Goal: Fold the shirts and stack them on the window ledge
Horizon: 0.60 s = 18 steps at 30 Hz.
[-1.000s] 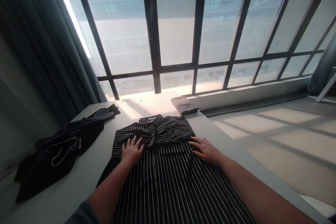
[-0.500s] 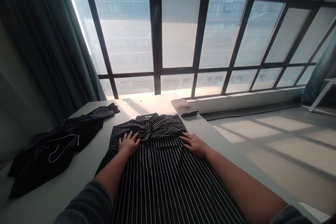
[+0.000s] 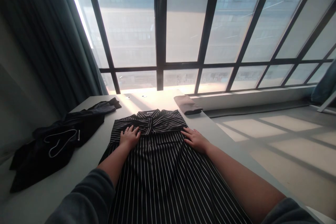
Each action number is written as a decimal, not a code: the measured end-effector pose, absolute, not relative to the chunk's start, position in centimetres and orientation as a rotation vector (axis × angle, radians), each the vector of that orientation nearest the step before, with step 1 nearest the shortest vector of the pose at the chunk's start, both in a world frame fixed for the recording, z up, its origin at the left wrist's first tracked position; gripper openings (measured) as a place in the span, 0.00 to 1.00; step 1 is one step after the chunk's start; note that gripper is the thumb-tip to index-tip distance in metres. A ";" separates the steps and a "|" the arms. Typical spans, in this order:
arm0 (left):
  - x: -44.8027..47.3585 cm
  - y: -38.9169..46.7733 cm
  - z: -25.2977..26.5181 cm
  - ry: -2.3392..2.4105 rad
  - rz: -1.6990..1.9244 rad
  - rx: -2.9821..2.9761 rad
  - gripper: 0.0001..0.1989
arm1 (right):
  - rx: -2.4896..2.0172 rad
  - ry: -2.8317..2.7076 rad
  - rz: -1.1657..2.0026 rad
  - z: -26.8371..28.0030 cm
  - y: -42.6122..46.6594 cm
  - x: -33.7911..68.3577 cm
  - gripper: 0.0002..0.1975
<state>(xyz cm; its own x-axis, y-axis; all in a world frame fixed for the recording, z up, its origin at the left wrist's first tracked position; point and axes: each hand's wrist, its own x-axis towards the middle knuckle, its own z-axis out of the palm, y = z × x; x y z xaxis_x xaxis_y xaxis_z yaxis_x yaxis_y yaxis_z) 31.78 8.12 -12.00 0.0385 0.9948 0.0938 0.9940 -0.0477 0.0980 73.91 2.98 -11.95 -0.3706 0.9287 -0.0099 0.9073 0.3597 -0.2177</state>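
- Head view: the black-and-white striped shirt (image 3: 153, 171) lies flat on the white table (image 3: 223, 147), directly under and between both hands, its collar (image 3: 148, 113) at the far end and its body running back toward the wearer.
- The left hand (image 3: 130, 137) rests palm down on the shirt's left upper part, its fingers spread and gripping nothing visible.
- The right hand (image 3: 195, 140) lies at the shirt's right edge, fingers extended and slightly parted, fingertips on the cloth; whether they pinch it, I cannot tell.
- The collar sits beyond both hands, between them.
- A dark garment (image 3: 59, 138) lies well left of the left hand; a folded grey cloth (image 3: 187, 104) lies beyond the right.
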 end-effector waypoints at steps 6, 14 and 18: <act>31.9 3.8 -11.4 1.930 0.154 2.431 0.29 | -1.724 -2.487 0.324 -11.8 0.8 74.6 0.33; 26.1 -7.1 -12.7 1.670 0.096 2.496 0.28 | -1.745 -2.487 0.361 -12.6 -6.5 77.0 0.35; 23.2 -11.7 -14.1 1.643 0.163 2.530 0.28 | -1.753 -2.479 0.378 -12.5 -10.5 77.3 0.35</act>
